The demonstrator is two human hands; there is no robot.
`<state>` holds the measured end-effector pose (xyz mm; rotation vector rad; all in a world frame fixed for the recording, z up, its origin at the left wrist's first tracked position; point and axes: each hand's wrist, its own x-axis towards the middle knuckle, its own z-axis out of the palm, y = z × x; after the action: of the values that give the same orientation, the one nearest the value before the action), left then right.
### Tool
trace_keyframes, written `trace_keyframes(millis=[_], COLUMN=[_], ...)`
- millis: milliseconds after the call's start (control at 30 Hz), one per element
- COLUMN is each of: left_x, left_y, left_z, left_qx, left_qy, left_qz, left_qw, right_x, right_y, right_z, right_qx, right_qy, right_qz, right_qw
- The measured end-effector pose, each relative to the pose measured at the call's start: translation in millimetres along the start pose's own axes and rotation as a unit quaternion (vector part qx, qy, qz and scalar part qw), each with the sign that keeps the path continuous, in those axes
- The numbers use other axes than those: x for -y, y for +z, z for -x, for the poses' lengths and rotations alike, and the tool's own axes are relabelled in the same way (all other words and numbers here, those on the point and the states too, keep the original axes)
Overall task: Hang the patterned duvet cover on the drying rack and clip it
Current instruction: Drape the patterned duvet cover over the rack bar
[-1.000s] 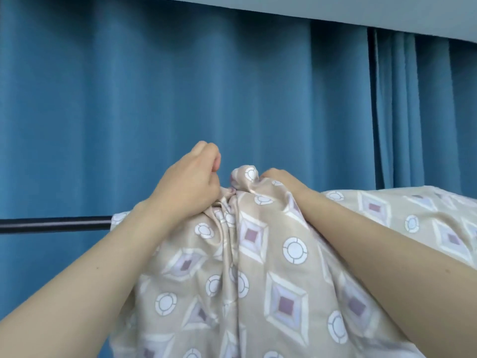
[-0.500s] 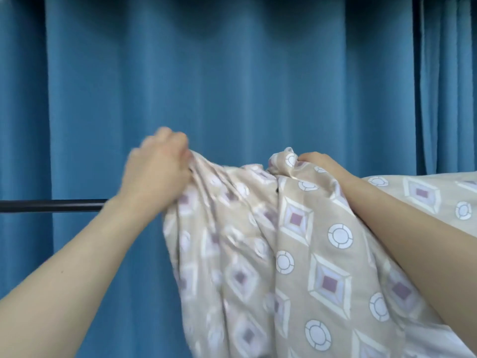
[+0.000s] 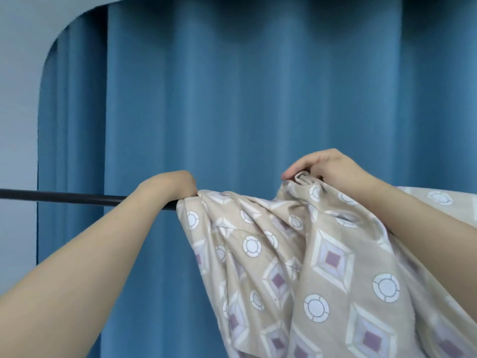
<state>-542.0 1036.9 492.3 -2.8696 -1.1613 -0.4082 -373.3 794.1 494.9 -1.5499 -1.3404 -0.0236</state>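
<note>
Blue pleated curtain (image 3: 232,112) fills the background behind a thin black rod (image 3: 64,197). Soft, crumpled beige cover (image 3: 322,267), printed with diamonds and circles, is draped over the rod. Its edge is gripped by the left hand (image 3: 173,187) at the rod and bunched in the right hand (image 3: 327,167). Spreading seems under way; next, flattening leftward is called for, then clipping.

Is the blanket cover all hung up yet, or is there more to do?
Not yet. Done: the patterned duvet cover is already draped over the dark rail. In hand: the left hand grips its bunched edge at the rail, and the right hand pinches a fold lifted above it. Left: the cloth is still crumpled, so it needs spreading flat, and no clips are visible on it.
</note>
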Motion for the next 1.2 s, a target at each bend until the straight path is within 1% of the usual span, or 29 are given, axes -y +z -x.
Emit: trace_keyframes(millis=[67, 167, 233, 300, 367, 433, 533, 600, 633, 667, 733, 767, 800, 867, 933, 967, 1000, 1033, 1067, 1133, 1167, 1200], left_x=[2, 8, 10, 12, 14, 20, 29, 33, 34, 36, 39, 39, 38, 35, 34, 34, 35, 35, 35, 34, 33, 33], left_y=[1, 1, 1, 0, -1, -1, 1, 1, 2, 2, 2, 2, 2, 1, 1, 1, 1, 2, 2, -2, -4, -6], left_z=[-3, -7, -6, -4, -5, -11, -19, -21, -21, -21, -20, -18, -17, -14, -11, -11, -11, -11, -10, -6, -2, 1], left_qx=[0.001, -0.02, -0.029, -0.036, -0.043, -0.05, -0.068, -0.081, -0.087, -0.094, -0.093, -0.075, -0.05, -0.01, -0.009, -0.02, -0.032, -0.042, -0.046, -0.031, -0.01, 0.015], left_qy=[0.008, 0.027, 0.046, 0.072, 0.1, 0.121, 0.153, 0.181, 0.196, 0.213, 0.251, 0.273, 0.295, 0.335, 0.361, 0.369, 0.375, 0.384, 0.394, 0.413, 0.423, 0.43], left_qz=[0.014, 0.055, 0.071, 0.087, 0.094, 0.094, 0.094, 0.102, 0.111, 0.124, 0.151, 0.163, 0.171, 0.178, 0.187, 0.196, 0.204, 0.21, 0.215, 0.228, 0.233, 0.239], left_qw=[1.0, 0.998, 0.996, 0.993, 0.99, 0.987, 0.981, 0.975, 0.97, 0.965, 0.952, 0.945, 0.939, 0.925, 0.914, 0.908, 0.904, 0.898, 0.893, 0.881, 0.876, 0.871], right_x=[10, 22, 28, 33, 38, 43, 47, 45, 44, 42, 41, 42, 43, 44, 47, 50, 53, 56, 59, 61, 60, 56], right_y=[12, 33, 51, 71, 90, 106, 123, 131, 135, 139, 149, 155, 160, 168, 174, 178, 183, 189, 196, 212, 220, 224], right_z=[-3, -10, -15, -19, -22, -26, -29, -27, -25, -23, -16, -11, -7, 1, 10, 17, 26, 36, 48, 72, 80, 87], right_qx=[0.038, 0.092, 0.116, 0.135, 0.146, 0.131, 0.074, 0.01, -0.033, -0.081, -0.184, -0.226, -0.256, -0.293, -0.336, -0.356, -0.366, -0.363, -0.347, -0.289, -0.256, -0.223], right_qy=[0.018, 0.038, 0.053, 0.059, 0.077, 0.102, 0.134, 0.144, 0.139, 0.125, 0.077, 0.06, 0.053, 0.057, 0.062, 0.052, 0.032, 0.009, -0.006, 0.018, 0.047, 0.086], right_qz=[0.017, 0.143, 0.259, 0.378, 0.441, 0.466, 0.497, 0.515, 0.533, 0.562, 0.637, 0.663, 0.678, 0.685, 0.672, 0.661, 0.649, 0.632, 0.613, 0.589, 0.595, 0.617], right_qw=[0.999, 0.985, 0.957, 0.914, 0.882, 0.869, 0.854, 0.845, 0.834, 0.813, 0.744, 0.711, 0.687, 0.664, 0.657, 0.658, 0.666, 0.685, 0.71, 0.754, 0.76, 0.75])
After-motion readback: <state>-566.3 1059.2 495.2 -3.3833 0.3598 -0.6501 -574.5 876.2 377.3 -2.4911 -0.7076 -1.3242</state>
